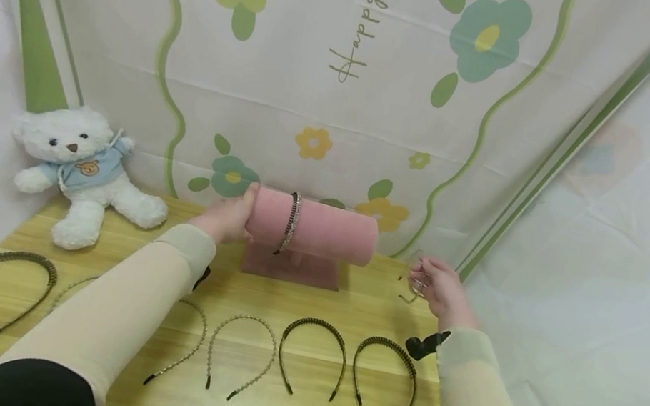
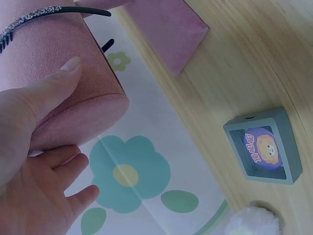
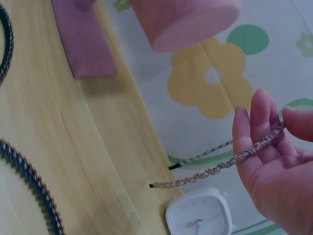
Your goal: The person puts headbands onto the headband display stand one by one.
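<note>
In the centre of the head view, the left hand is clasped about the near-left end of the pink roll, thumb along its side and fingers at its end face; holding it there probably steadies it while leaving the middle uncovered. A glittery band hangs round that middle, and the roll stands raised over its base, presumably so bands can hang free. Right of centre, the right hand's grip is a pinch on a beaded headband near its bend, which leaves both tips pointing away, to the lower left in the right wrist view, near a clock. Across the lower frame, more headbands lie spaced along the counter, likely for easy picking.
</note>
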The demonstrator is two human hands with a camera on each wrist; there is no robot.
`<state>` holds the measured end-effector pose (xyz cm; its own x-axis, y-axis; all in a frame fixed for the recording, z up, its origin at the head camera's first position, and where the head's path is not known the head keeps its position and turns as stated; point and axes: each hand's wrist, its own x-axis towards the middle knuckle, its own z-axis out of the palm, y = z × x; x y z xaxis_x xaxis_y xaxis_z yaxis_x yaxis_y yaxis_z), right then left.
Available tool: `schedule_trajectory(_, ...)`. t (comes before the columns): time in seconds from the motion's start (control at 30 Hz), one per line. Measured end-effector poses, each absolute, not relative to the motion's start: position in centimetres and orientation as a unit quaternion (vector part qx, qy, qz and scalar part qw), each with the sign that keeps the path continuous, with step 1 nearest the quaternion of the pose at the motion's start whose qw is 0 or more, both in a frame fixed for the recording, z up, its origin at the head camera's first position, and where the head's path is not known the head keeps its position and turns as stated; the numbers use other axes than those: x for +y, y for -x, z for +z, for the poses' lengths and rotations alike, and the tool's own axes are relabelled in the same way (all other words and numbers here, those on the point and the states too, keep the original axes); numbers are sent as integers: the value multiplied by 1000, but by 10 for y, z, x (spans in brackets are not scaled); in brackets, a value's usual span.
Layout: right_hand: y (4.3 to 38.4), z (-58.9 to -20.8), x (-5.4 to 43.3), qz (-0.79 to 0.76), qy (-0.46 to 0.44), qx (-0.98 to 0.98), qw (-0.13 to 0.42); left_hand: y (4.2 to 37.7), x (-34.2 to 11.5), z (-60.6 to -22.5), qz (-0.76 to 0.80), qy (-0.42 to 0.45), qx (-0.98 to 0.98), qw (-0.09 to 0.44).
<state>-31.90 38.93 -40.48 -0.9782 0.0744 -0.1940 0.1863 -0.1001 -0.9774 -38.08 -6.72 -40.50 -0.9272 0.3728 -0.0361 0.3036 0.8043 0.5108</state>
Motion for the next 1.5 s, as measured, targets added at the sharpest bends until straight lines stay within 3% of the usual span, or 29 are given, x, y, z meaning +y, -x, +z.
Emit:
schedule_trajectory(0.37,324,-398,359,-798,-140,586,20,381,-66,-407,245,-182,950,62)
schedule_trajectory(0.7,336,-392,334,-798,-104,592,33,382,-66,-409,248,-181,950,58)
schedule_trajectory(1.5,366,-384,287,-810,-112,576,-7,383,-67,-410,244,-181,951,55)
